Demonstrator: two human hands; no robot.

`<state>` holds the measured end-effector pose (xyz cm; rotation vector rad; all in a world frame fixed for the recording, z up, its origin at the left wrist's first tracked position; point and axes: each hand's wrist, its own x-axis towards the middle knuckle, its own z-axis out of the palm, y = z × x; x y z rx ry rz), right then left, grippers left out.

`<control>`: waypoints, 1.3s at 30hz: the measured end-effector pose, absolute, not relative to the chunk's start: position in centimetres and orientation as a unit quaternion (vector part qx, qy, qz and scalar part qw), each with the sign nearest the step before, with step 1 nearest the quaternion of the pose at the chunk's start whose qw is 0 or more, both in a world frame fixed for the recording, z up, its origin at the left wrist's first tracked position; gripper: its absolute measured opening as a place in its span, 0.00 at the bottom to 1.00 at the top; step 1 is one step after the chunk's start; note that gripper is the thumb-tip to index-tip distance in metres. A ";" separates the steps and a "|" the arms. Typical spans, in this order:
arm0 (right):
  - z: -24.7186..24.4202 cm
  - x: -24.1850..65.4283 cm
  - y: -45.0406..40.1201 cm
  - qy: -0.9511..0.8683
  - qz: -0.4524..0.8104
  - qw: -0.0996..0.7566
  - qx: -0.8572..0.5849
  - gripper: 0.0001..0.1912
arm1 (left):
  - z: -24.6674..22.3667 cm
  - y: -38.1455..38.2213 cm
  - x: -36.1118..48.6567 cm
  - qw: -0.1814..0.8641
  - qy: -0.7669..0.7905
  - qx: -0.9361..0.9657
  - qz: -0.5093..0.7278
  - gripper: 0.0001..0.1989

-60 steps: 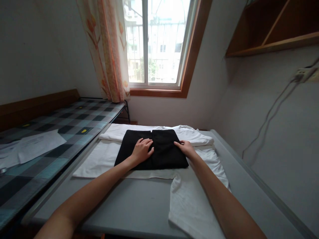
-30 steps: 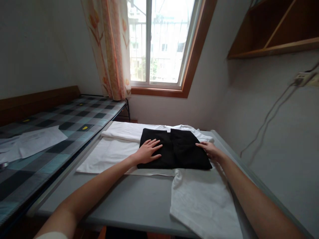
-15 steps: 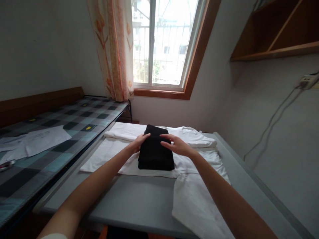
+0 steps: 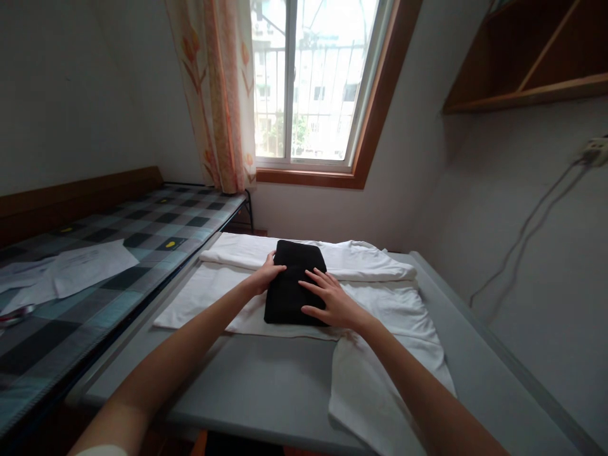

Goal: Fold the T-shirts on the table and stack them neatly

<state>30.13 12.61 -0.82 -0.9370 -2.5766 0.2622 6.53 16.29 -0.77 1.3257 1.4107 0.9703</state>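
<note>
A folded black cloth, squared into a neat block, rests on a white garment spread across the grey table. At the cloth's left edge is my left hand, its thumb on top and its other fingers down along the side, partly hidden. My right hand lies over the right half of the cloth with its fingers spread. One white part of the garment hangs toward the table's near edge, below my right forearm.
To the left stands a bed with a checked mattress; papers lie on it. A window and a flowered curtain are ahead. On the right wall are a wooden shelf and a cable.
My right hand has come down and nearer to me, its fingers spreading over the black cloth. My left hand has slid slightly nearer along the left edge. The cloth's top looks smoother.
</note>
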 end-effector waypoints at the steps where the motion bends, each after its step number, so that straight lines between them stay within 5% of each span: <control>1: -1.1 30.0 12.5 -0.919 0.085 0.192 -0.335 0.33 | -0.5 16.3 6.4 0.395 0.601 0.578 0.386 0.37; 4: -1.9 29.8 12.2 -0.919 0.059 0.194 -0.338 0.32 | 0.3 16.4 6.1 0.122 0.635 0.672 0.359 0.33; 7: -2.6 29.7 11.9 -0.920 0.035 0.200 -0.336 0.32 | -0.2 16.9 6.0 0.008 0.557 0.760 0.335 0.27; 21: -3.6 29.7 10.7 -0.924 0.042 0.198 -0.325 0.37 | -4.4 18.8 5.3 0.138 0.536 0.782 0.285 0.26; 28: -3.6 30.2 11.6 -0.764 0.110 0.407 -0.489 0.18 | -3.9 21.7 4.7 0.259 0.588 0.649 0.407 0.21; 34: -2.9 30.7 11.5 -0.757 0.099 0.223 -0.607 0.23 | -2.6 24.3 4.4 0.340 0.611 0.578 0.421 0.20; 39: -3.5 30.1 11.2 -0.732 0.221 0.293 -0.575 0.20 | -1.4 24.6 4.7 0.400 0.604 0.545 0.422 0.21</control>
